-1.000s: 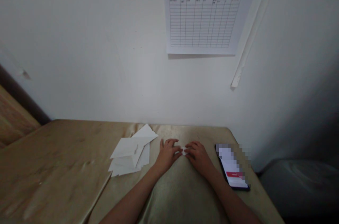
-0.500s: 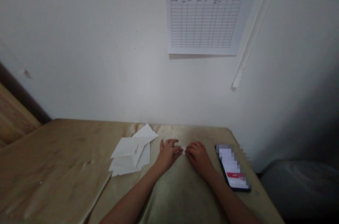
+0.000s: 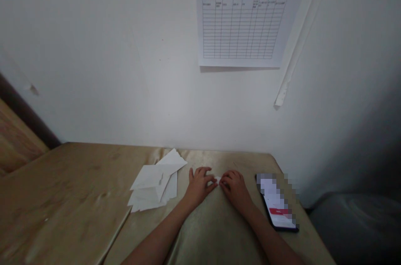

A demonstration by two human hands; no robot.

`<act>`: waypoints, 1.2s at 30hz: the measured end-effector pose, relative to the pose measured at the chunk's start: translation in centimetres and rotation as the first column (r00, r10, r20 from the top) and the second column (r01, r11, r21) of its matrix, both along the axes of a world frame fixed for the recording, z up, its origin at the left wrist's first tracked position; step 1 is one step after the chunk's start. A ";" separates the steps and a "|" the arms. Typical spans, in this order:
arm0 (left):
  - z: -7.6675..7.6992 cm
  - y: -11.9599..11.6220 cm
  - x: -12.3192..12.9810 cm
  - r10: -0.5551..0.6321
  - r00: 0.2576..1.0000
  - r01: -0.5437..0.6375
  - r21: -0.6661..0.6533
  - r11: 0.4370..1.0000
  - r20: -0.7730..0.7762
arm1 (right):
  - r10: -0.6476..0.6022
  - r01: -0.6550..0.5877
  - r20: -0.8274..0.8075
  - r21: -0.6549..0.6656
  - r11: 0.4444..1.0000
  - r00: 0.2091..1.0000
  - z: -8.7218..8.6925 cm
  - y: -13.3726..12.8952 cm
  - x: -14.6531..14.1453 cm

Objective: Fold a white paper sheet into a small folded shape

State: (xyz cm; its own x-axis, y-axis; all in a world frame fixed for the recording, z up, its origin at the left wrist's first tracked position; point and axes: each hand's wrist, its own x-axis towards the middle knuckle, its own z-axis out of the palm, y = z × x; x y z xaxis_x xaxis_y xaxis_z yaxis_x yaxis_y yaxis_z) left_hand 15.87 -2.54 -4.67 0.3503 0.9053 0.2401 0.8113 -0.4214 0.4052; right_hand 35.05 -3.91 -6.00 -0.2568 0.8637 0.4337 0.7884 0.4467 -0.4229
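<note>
Between left fingers (image 3: 211,187) and right fingers (image 3: 227,179): small white piece (image 3: 218,179), touching both.

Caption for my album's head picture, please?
Left hand and right hand hold a white scrap between papers and a phone.

We look through one head-worn camera, set above the near side, facing forward and angled down. The tan surface (image 3: 84,198) spreads across our near field; the wall (image 3: 119,68) stands at the far side and fills over half the view. We see the left hand (image 3: 199,184) and right hand (image 3: 234,185) from above and behind, fairly near.
</note>
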 end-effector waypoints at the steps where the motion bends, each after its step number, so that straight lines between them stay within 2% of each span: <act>1: 0.0 0.0 0.0 0.008 1.000 -0.008 -0.004 1.000 0.004 | -0.010 0.010 -0.006 -0.006 1.000 1.000 -0.1 0.0 0.0; 13: 0.5 -0.1 0.5 0.122 0.992 -0.119 -0.087 0.989 0.029 | -0.142 0.138 -0.047 -0.076 0.988 0.989 -0.9 0.5 -0.5; 28: 0.6 0.1 0.5 0.123 0.992 -0.121 -0.106 0.987 0.011 | -0.140 0.136 -0.070 -0.060 0.989 0.988 -0.6 0.3 -0.3; 36: 0.7 -0.1 0.7 0.138 0.990 -0.137 -0.094 0.986 0.004 | -0.185 0.182 -0.092 -0.035 0.983 0.978 -1.0 0.3 -0.5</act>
